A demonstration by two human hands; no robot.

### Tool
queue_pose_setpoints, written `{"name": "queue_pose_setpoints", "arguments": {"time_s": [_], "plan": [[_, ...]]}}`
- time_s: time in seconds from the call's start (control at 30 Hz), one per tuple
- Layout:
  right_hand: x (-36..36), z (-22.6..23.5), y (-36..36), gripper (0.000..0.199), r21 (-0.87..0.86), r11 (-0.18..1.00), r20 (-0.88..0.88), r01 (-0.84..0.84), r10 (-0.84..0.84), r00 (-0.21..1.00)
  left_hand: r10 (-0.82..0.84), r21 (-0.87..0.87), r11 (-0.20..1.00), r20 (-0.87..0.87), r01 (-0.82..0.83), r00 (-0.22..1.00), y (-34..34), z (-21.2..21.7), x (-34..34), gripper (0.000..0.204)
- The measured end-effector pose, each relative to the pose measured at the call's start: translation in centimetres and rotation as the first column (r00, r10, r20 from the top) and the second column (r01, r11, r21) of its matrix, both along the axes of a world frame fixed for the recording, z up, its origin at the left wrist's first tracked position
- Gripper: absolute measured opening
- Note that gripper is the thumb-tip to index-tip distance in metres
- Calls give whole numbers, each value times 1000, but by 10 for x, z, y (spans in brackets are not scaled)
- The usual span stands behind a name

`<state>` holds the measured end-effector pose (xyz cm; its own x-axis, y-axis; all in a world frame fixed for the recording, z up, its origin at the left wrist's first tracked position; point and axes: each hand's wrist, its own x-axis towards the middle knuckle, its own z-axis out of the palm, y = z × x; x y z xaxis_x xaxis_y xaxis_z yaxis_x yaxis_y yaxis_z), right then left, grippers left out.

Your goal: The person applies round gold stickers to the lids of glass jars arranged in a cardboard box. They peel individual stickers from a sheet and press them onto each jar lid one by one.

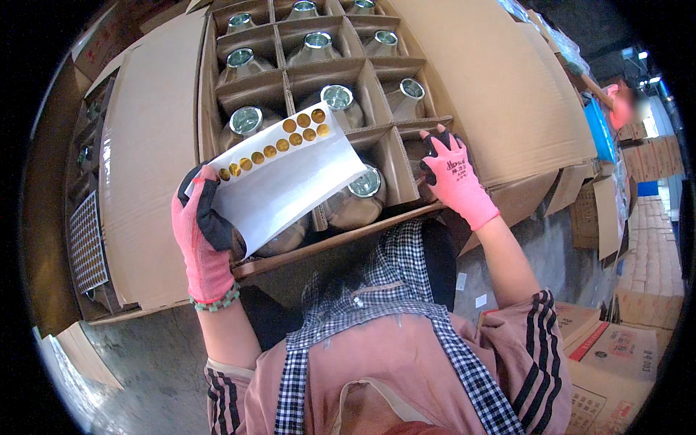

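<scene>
My left hand (194,235), in a pink and black glove with bare fingertips, is closed on the left end of a white sticker sheet (286,188). Round gold stickers run along the sheet's upper edge, and the rest is bare backing. It slants over a cardboard box (322,264) of glass jars, partly covering the near ones. A jar (365,185) with a silvery rim stands beside the sheet's right end. My right hand (457,177), gloved alike, reaches over the near right compartment with fingers apart. A jar (415,148) there is mostly hidden by it and the divider.
Cardboard dividers (330,72) separate several more jars (243,61). Wide flaps (156,138) spread left and right. Another sheet of small round stickers (88,243) lies at far left. Stacked cartons (609,355) stand at lower right. Another person (623,109) is at far right.
</scene>
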<state>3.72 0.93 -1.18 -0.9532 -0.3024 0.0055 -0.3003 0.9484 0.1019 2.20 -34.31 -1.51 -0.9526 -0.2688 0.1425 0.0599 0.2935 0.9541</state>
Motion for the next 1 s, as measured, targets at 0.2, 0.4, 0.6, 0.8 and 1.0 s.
{"name": "queue_pose_setpoints", "arguments": {"time_s": [0.2,0.4,0.6,0.8,1.0], "plan": [[1,13,-4,32,-79,993,-137,92,-102,985,-35,362,932,55,12,998,3,2,-1,26],[22,86,-46,24,-695,706,-385,-138,-203,900,-168,498,862,100,97,981,16,21,6,25],[16,108,-108,35,-573,780,-206,-251,159,965,-432,511,779,17,363,902,32,36,18,20],[14,95,-107,21,-640,754,-72,-149,134,988,-521,433,756,-55,491,852,24,32,12,23],[18,96,-109,19,-613,773,-133,-163,102,986,-533,415,755,-63,508,844,25,25,10,25]]}}
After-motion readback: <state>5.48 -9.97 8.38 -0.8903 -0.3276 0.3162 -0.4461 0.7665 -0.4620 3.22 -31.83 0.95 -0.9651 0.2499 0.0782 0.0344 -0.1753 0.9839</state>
